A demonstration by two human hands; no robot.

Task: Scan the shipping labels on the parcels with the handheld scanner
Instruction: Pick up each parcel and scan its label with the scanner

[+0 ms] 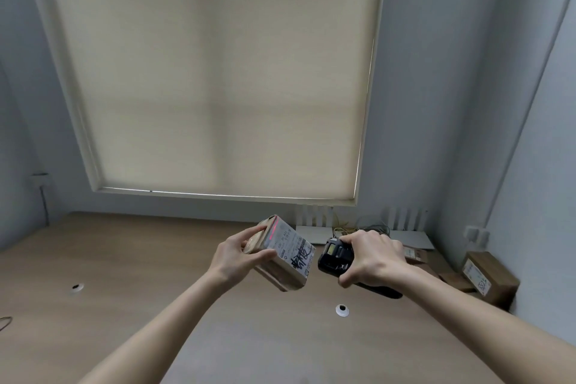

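A wooden counter (156, 305) is stretching below a drawn window blind (215, 84). A labelled cardboard box (489, 277) is sitting at its far right corner against the wall. The left hand (237, 254) is gripping a small parcel (280, 256) in the air above the counter's middle, its shipping label (291, 245) tilting rightward and catching a red line of light. Just beside it, not touching, the right hand (371, 256) is clutching the black handheld scanner (335, 257), its head facing the label.

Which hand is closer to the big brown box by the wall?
The right hand, holding the scanner, is nearer to the brown box at the far right. The left hand, gripping the parcel, is farther away.
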